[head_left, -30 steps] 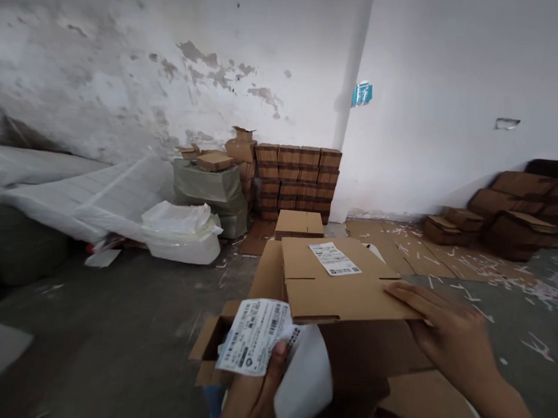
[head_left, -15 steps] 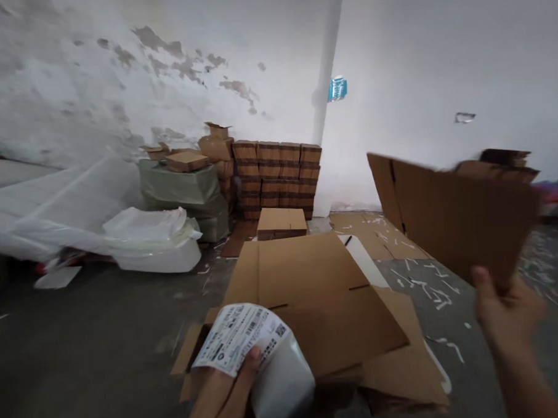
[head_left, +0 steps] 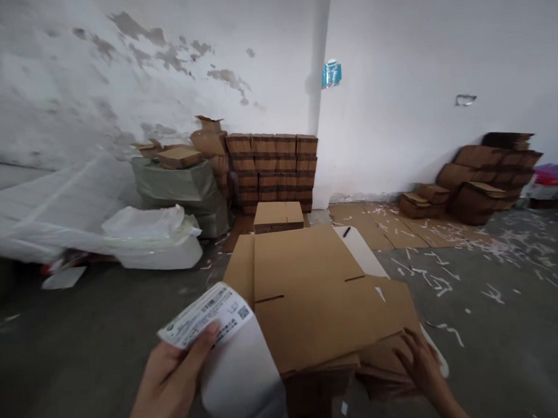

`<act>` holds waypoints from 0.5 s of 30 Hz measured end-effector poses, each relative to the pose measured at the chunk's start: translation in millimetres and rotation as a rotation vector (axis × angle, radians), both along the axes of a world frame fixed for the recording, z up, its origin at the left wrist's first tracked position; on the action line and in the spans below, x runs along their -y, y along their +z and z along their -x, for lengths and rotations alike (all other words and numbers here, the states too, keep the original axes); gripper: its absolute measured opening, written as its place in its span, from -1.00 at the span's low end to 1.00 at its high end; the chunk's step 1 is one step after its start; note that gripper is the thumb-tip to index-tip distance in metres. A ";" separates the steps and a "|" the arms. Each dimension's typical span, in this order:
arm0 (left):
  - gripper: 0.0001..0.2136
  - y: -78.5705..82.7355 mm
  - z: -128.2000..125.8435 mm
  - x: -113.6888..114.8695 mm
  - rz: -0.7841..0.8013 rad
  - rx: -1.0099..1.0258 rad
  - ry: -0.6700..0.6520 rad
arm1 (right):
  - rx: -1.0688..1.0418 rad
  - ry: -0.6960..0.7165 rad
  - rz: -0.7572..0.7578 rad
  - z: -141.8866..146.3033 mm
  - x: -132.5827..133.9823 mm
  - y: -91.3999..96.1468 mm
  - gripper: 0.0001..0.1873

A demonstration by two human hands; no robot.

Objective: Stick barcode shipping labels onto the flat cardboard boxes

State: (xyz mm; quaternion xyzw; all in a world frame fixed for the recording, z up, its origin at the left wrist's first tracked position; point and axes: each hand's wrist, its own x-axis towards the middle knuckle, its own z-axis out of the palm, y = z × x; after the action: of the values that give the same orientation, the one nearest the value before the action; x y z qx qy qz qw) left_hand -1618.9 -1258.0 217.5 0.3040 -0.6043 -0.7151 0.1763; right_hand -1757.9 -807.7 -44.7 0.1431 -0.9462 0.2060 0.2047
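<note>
Since half a second ago my right grip has swung inward, from about 3 o'clock, where it held up a brown panel, to 4 o'clock; that panel is no longer raised. My left grip has shifted a little outward to 8 o'clock, its label strip coming along.

My left is closed, thumb over the printed end of the strip, the blank backing curling down towards 5 o'clock. My right has its fingers loosely spread, tips at the cardboard edge — whether they pinch anything, I cannot tell.

The flat carton lies between my hands, at about 10 o'clock from my right and 2 o'clock from my left. Its long axis seems to run from 11 to 5 o'clock, the lower end towards my right fingers, so my right hand is the nearer one. More flat cartons lie under its near right corner, and the white counter shows past its right edge.

Farther out from the carton, a low stack and bundled cardboard stand near 12, a green-wrapped bale past 10, brown boxes at 2 — paper scraps litter the floor before them.
</note>
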 end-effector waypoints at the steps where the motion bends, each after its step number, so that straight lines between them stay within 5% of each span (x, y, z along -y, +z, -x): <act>1: -0.52 5.3 1.2 -2.6 0.041 -0.021 0.026 | -0.007 -0.030 0.117 11.9 15.6 29.1 -0.66; 4: -0.46 18.2 -1.9 -13.2 0.147 -0.085 -0.028 | -0.073 -0.102 0.452 30.9 82.6 146.3 -0.53; 7: -0.58 26.8 -10.7 -21.7 0.276 -0.107 -0.274 | -0.018 0.310 0.494 11.5 165.7 265.8 -0.67; 9: -0.68 28.6 -17.8 -22.8 0.415 -0.105 -0.473 | 0.178 0.671 0.451 -11.6 215.9 319.9 -0.77; 12: -0.75 25.2 -27.4 -18.4 0.444 -0.120 -0.556 | 0.479 0.981 0.384 -36.1 267.1 346.8 -0.81; 15: -0.73 23.3 -28.2 -14.4 -0.031 -0.142 -0.401 | 0.326 0.976 0.336 -44.2 289.3 329.6 -0.84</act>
State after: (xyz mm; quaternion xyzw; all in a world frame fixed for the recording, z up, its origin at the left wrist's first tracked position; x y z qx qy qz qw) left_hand -1590.8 -1243.6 240.7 0.1289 -0.6276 -0.7648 0.0679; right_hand -1713.7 -1097.0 284.9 0.4973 -0.7434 0.4451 -0.0442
